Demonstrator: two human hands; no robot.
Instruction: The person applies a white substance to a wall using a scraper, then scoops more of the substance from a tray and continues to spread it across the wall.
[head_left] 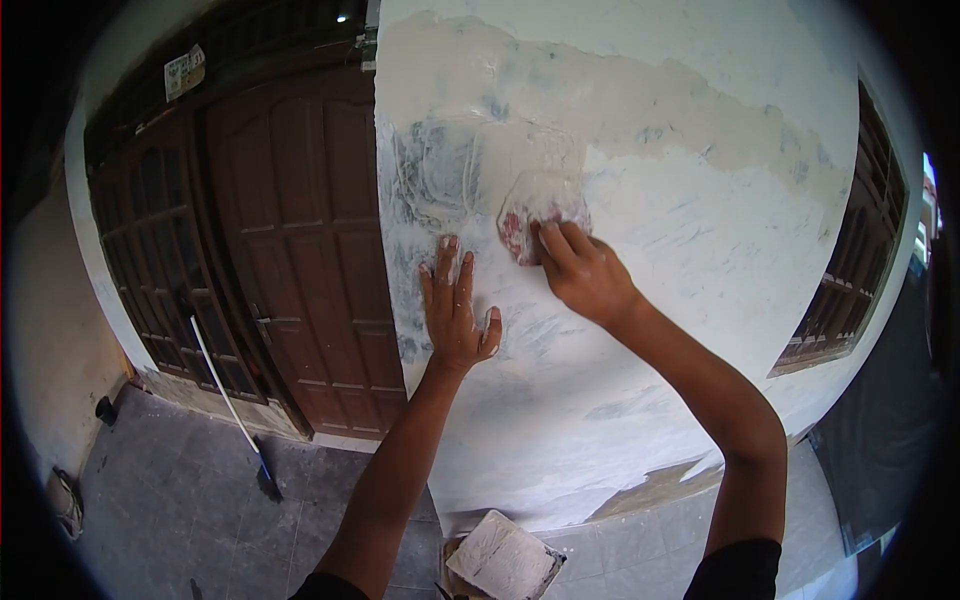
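Observation:
My left hand (456,310) lies against the wall (640,260) with its fingers spread and white smears on the fingertips. Pinched in my right hand (585,270) is a flat, rounded piece (518,225) with red patches under whitish paste. It is pressed to the wall, and its exact kind cannot be made out. Wet, swirled paste (440,170) covers the grey area above my left hand. Low in front of me stands a square container (508,558) with whitish paste in it or coating its top.
A brown wooden door (300,230) and a paned window (160,240) are on the left. A broom with a white handle (222,385) leans there above the grey tiled floor (180,480). Another window (850,240) is at the right, with a dark sheet (890,420) below it.

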